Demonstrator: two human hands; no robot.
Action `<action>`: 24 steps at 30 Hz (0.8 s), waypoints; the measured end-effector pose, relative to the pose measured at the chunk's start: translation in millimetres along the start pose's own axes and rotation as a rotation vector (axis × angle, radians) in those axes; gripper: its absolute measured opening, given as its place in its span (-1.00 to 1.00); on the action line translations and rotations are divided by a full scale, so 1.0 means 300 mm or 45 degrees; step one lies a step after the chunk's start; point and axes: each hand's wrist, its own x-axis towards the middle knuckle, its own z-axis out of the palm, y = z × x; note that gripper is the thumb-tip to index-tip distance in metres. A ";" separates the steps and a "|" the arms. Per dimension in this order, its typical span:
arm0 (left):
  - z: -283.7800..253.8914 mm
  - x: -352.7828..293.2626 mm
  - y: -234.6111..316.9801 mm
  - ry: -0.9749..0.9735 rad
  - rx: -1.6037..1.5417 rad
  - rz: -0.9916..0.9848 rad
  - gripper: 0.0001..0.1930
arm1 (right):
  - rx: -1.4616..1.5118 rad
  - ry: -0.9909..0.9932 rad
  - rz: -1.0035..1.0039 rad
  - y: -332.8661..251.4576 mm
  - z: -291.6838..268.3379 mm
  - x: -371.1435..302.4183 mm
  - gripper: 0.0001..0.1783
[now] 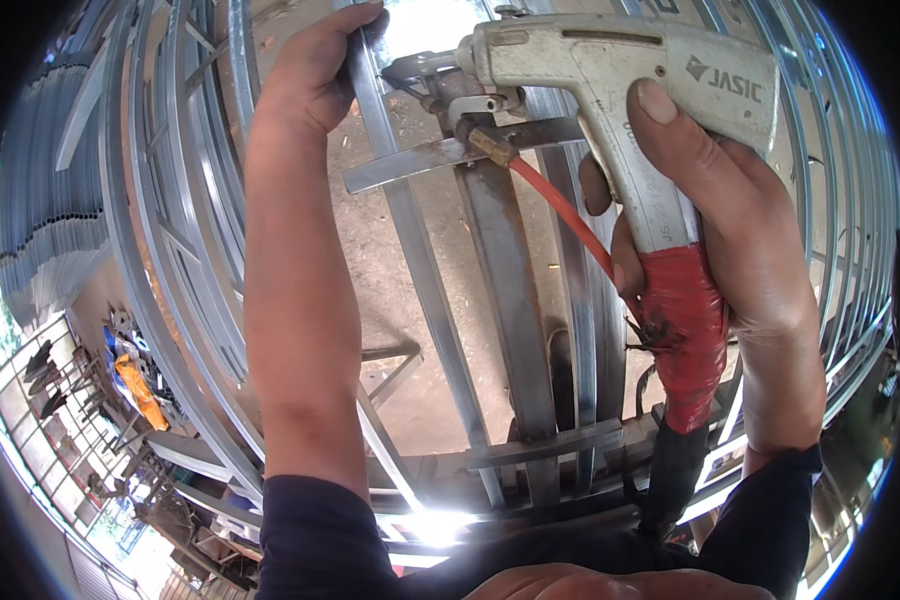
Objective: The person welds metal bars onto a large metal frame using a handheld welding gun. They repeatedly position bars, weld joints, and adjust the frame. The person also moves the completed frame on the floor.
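Note:
My right hand (730,200) is wrapped round the grip of a pale welding gun (610,60), its thumb up along the side. Red tape (685,310) covers the lower grip, and a dark cable sleeve (673,470) runs down from it toward my body. A thin red hose (565,210) joins a brass fitting below the nozzle. The gun's nozzle (415,66) points left, its tip close to a grey metal tube (410,230); I cannot tell if they touch. My left hand (320,60) is closed on the upper end of that tube, its fingers partly hidden.
A short flat crossbar (460,152) lies across the tubes under the gun. Long metal frames (185,180) stand at left, with more bars (840,150) at right. Beyond are stacked metal lengths (50,180) and an orange item (140,390). Bright glare shows at the top.

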 end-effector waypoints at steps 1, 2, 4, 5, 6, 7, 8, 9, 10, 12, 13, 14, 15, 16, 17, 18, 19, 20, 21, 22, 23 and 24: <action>0.010 -0.005 0.005 -0.002 0.022 0.007 -0.78 | -0.002 -0.008 -0.007 0.003 -0.003 0.000 -0.46; 0.017 -0.007 0.005 -0.005 0.043 0.014 -0.79 | 0.020 0.019 -0.008 0.001 0.006 -0.005 -0.47; 0.021 -0.001 0.017 0.082 0.108 -0.027 -0.68 | 0.041 0.035 -0.019 0.002 0.015 -0.009 -0.48; 0.032 0.005 0.010 0.182 0.116 -0.055 -0.71 | 0.041 0.030 -0.028 0.005 0.015 -0.009 -0.49; 0.049 -0.015 0.013 0.283 0.124 -0.083 -0.74 | 0.042 0.024 -0.037 0.008 0.013 -0.005 -0.49; 0.002 -0.069 -0.072 -0.327 0.188 0.556 -0.67 | 0.043 0.017 -0.050 0.007 0.013 -0.007 -0.49; -0.041 -0.052 -0.074 -0.342 0.217 0.585 -0.65 | 0.043 0.010 -0.064 0.006 0.014 -0.009 -0.49; -0.053 -0.054 -0.055 -0.356 0.244 0.611 -0.64 | 0.013 0.056 -0.083 0.006 0.028 -0.015 -0.49; -0.053 -0.049 -0.043 -0.370 0.270 0.638 -0.62 | -0.017 0.103 -0.102 0.007 0.040 -0.024 -0.49; 0.033 0.015 0.009 -0.056 -0.086 -0.005 -0.57 | -0.115 0.226 -0.140 -0.003 0.092 -0.049 -0.48; 0.051 0.019 0.022 -0.008 -0.125 -0.077 -0.57 | -0.153 0.251 -0.153 -0.009 0.099 -0.055 -0.48; 0.053 0.008 0.023 -0.025 -0.111 -0.060 -0.56 | -0.171 0.203 -0.151 -0.021 0.089 -0.048 -0.48; 0.056 -0.003 0.026 -0.047 -0.107 -0.045 -0.56 | -0.174 0.208 -0.151 -0.025 0.090 -0.050 -0.48; 0.061 -0.012 0.027 -0.062 -0.107 -0.034 -0.56 | -0.175 0.212 -0.150 -0.027 0.091 -0.052 -0.48; 0.065 -0.019 0.028 -0.073 -0.109 -0.030 -0.56 | -0.157 0.264 -0.148 -0.020 0.100 -0.055 -0.47; 0.062 -0.026 0.029 -0.075 -0.108 -0.023 -0.55 | -0.147 0.282 -0.140 -0.016 0.101 -0.059 -0.47; 0.062 -0.032 0.033 -0.080 -0.109 -0.020 -0.55 | -0.136 0.300 -0.133 -0.013 0.102 -0.062 -0.47; 0.061 -0.036 0.035 -0.079 -0.111 -0.016 -0.55 | -0.126 0.317 -0.127 -0.011 0.104 -0.064 -0.46; 0.061 -0.038 0.034 -0.084 -0.112 -0.015 -0.54 | -0.131 0.333 -0.107 -0.010 0.103 -0.066 -0.46; 0.062 -0.038 0.032 -0.088 -0.116 -0.013 -0.54 | -0.148 0.304 -0.105 -0.019 0.105 -0.067 -0.46; 0.062 -0.039 0.032 -0.094 -0.119 -0.011 -0.54 | -0.165 0.274 -0.103 -0.028 0.107 -0.069 -0.45; 0.063 -0.041 0.031 -0.097 -0.121 -0.009 -0.53 | -0.182 0.244 -0.102 -0.038 0.110 -0.071 -0.44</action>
